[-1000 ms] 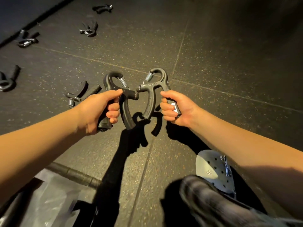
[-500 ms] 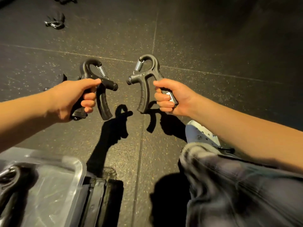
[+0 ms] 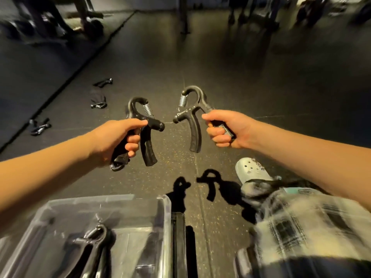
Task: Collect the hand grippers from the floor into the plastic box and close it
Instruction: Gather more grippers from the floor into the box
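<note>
At the centre of the frame, the left hand [image 3: 118, 139] and the right hand [image 3: 226, 129] each hold one hand gripper above the dark floor [image 3: 261, 87]. The left hand's fingers are curled tight round one handle of the first gripper [image 3: 138, 109], whose other handle hangs free. The right hand wraps one handle of the second gripper [image 3: 193, 127] in the same way, thumb on top. The two tools face each other, knobs close but apart, springs uppermost. At the lower left of the frame stands the clear plastic box [image 3: 166, 215], open, with at least one stored gripper [image 3: 90, 243] lying inside; blur hides whether there are more. A dark upright part [image 3: 178, 237] sits just beside the box's right wall, and whether it is the lid cannot be told. At the middle left, more pieces lie on the floor: a far gripper [image 3: 103, 82], a middle gripper [image 3: 98, 102], which may be a pair, and a near gripper [image 3: 40, 126]. At the lower right appear a pale shoe [image 3: 253, 169] and a plaid trouser leg [image 3: 301, 227]. Step in hand, as judged: carrying two collected grippers to the box, roughly mid-task. The next move calls for bringing both hands down toward the lower left, over the box's rim, and loosening the fingers so each tool drops in beside the stored one. The pieces on the floor and the closing come after.
</note>
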